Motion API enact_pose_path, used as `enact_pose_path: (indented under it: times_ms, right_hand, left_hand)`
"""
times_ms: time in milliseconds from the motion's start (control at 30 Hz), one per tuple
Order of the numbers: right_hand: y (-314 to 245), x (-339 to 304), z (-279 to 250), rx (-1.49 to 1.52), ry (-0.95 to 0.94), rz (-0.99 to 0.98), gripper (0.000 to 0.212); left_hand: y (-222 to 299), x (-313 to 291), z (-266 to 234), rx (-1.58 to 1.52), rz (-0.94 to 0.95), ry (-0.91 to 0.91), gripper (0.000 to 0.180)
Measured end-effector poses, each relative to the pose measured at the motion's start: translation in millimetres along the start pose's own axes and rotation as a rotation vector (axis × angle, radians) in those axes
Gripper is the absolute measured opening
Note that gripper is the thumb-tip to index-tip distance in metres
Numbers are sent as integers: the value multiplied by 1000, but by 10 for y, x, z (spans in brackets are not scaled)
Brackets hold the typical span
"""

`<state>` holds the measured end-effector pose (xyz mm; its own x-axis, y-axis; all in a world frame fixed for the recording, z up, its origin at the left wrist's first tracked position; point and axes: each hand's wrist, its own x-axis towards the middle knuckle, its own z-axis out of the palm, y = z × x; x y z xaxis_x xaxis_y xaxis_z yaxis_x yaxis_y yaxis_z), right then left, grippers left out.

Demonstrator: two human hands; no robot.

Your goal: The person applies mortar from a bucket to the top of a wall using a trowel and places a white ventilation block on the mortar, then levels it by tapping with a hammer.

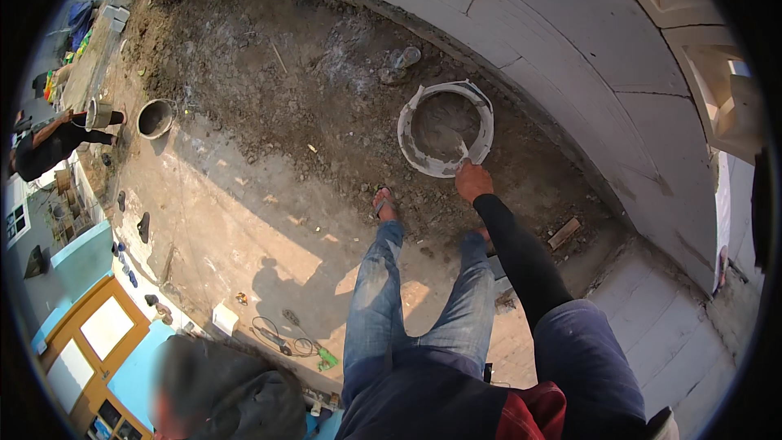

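My right hand [472, 182] is closed around the handle of a trowel [463, 149], at the near rim of a round white bucket [405, 140]. The blade dips into the bucket, where wet grey mortar [444, 124] lies; part of the blade is hidden. Pale mortar is smeared along the bucket's rim. The bucket stands on rough soil, ahead of my feet and close to the block wall. My right arm, in a dark sleeve, reaches forward to it. My left hand does not show.
A pale block wall [562, 41] curves along the right. One person [53, 147] at far left holds a bucket [98, 114]; another bucket [155, 119] stands nearby. A second person [236, 391] is at lower left. A green power tool [327, 358] with a cable lies on the ground.
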<state>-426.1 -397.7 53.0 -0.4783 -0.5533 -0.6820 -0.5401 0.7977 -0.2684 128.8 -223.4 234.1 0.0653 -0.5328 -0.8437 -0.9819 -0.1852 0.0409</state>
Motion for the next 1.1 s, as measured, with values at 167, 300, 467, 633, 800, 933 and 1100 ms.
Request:
enact_pose_path:
  times_ms: [167,300,467,633,800,933,1100]
  right_hand:
    - [-225,1031,785,10,52,65,44]
    - [-776,1062,1220,5,133,18,37]
    - [-54,954,1514,149,-3,124,47]
    - [-183,750,868,777,-403,119,49]
    - [114,111,331,1191,-521,91,44]
    - [77,-7,367,1028,-453,121,43]
    - [116,-615,-186,1062,-403,-14,42]
  left_hand:
    - [1465,3139,932,-97,206,316,38]
    - [1851,4566,932,-127,238,619,42]
    - [325,1378,85,-174,54,107,42]
    - [-561,-335,-53,-198,-251,101,43]
    - [-832,-902,-221,-161,-356,42,44]
    - [-933,-1132,-31,-193,-371,15,44]
    - [-1141,-908,-131,-108,-222,-26,45]
